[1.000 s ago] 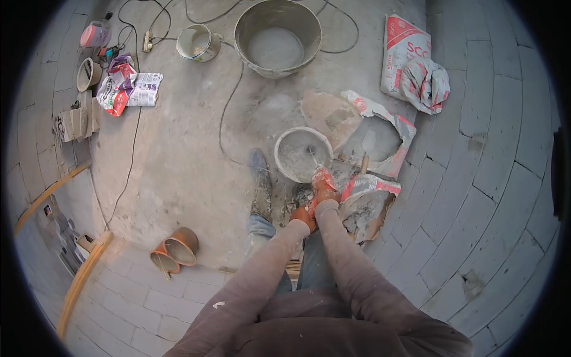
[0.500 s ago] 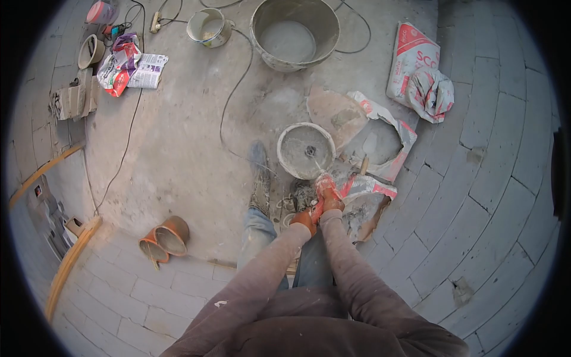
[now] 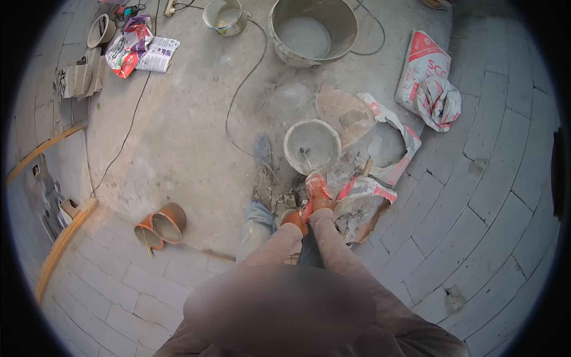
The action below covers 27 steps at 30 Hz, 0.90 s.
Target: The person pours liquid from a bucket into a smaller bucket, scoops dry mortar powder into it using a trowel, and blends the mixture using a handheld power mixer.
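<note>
A red power mixer (image 3: pixel 314 182) is held low in front of my legs, its thin shaft reaching into a round bucket of grey mix (image 3: pixel 312 147). My right hand (image 3: pixel 321 195) is wrapped round the tool's body near the shaft. Closer to me, my left hand (image 3: pixel 295 221) is closed round its rear part. Right of the bucket lies a torn-open cement bag (image 3: pixel 410 149) with grey powder and a trowel (image 3: pixel 373 152) in it. Another torn bag piece (image 3: pixel 363 205) with grey material sits beside my right hand.
A large tub (image 3: pixel 351 30) and a small pail (image 3: pixel 226 16) stand at the top, with a cable (image 3: pixel 229 113) across the floor. A cement sack (image 3: pixel 425 65) lies upper right, printed bags (image 3: pixel 143 50) upper left. Two orange-brown buckets (image 3: pixel 169 223) lie lower left.
The view has shifted, so most floor items appear further right. The mixer's shaft has moved toward the left and near side of the bucket. Both hands keep their hold.
</note>
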Each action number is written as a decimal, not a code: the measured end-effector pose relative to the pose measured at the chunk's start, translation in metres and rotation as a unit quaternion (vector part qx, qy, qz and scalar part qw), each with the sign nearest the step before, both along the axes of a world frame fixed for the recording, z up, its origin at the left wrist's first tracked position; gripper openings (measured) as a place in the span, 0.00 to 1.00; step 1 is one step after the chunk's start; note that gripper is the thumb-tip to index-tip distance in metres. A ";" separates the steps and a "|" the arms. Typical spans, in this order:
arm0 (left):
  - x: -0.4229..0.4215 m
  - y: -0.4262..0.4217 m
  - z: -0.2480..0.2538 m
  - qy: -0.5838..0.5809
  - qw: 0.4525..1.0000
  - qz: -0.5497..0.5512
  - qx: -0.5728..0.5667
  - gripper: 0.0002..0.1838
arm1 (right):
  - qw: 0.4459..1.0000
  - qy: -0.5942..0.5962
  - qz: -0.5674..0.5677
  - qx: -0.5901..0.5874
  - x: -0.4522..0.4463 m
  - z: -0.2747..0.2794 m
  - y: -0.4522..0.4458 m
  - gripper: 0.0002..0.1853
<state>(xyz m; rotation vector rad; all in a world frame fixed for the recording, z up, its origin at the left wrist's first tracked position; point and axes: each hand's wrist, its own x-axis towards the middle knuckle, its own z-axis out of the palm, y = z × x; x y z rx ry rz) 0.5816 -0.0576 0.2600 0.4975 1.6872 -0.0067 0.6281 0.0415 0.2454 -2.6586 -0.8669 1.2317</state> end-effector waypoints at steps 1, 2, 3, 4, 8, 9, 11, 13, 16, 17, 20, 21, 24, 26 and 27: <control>0.001 -0.002 -0.006 0.000 1.000 0.002 -0.001 0.29 | 0.999 -0.036 0.019 -0.005 -0.007 0.003 0.003 0.37; 0.003 -0.003 -0.012 -0.002 1.000 0.011 0.000 0.30 | 1.000 -0.019 0.018 -0.001 -0.010 0.001 0.005 0.33; 0.000 -0.001 -0.011 -0.004 1.000 0.019 0.001 0.30 | 1.000 -0.010 0.018 0.000 -0.009 -0.001 0.007 0.31; -0.003 0.003 -0.009 -0.003 1.000 0.021 0.000 0.30 | 1.000 -0.002 0.019 0.002 -0.009 -0.003 0.009 0.29; -0.011 0.018 -0.010 -0.008 0.998 0.062 0.024 0.33 | 0.992 0.071 0.097 -0.042 -0.026 0.012 0.037 0.37; -0.010 0.023 -0.015 -0.003 0.998 0.065 0.026 0.33 | 0.993 0.055 0.093 -0.049 -0.033 0.016 0.044 0.36; -0.005 0.030 -0.027 -0.003 0.995 0.090 0.051 0.32 | 0.994 0.061 0.084 -0.039 -0.042 0.020 0.058 0.34; 0.007 0.039 -0.042 -0.012 0.985 0.140 0.104 0.30 | 0.993 0.083 0.084 -0.023 -0.040 0.015 0.072 0.32; 0.014 0.066 -0.035 -0.034 0.987 0.143 0.059 0.31 | 0.988 0.108 0.093 -0.055 -0.025 0.009 0.093 0.30; 0.005 0.081 -0.016 -0.057 0.988 0.134 0.056 0.31 | 0.988 0.088 0.124 -0.033 -0.019 0.005 0.098 0.28; 0.012 0.100 -0.005 -0.052 0.990 0.123 0.045 0.31 | 0.983 0.039 0.180 -0.006 0.034 -0.052 0.106 0.28; 0.018 0.102 -0.007 -0.052 0.990 0.125 0.044 0.31 | 0.981 0.025 0.192 -0.003 0.038 -0.054 0.107 0.28; 0.032 0.107 -0.007 -0.038 0.989 0.131 0.066 0.26 | 0.986 0.056 0.158 0.017 0.053 -0.053 0.111 0.30; 0.037 0.110 -0.001 -0.031 0.988 0.137 0.057 0.26 | 0.988 0.082 0.131 0.024 0.060 -0.053 0.112 0.33; 0.040 0.111 -0.001 -0.031 0.988 0.138 0.056 0.26 | 0.988 0.107 0.105 0.032 0.063 -0.051 0.111 0.36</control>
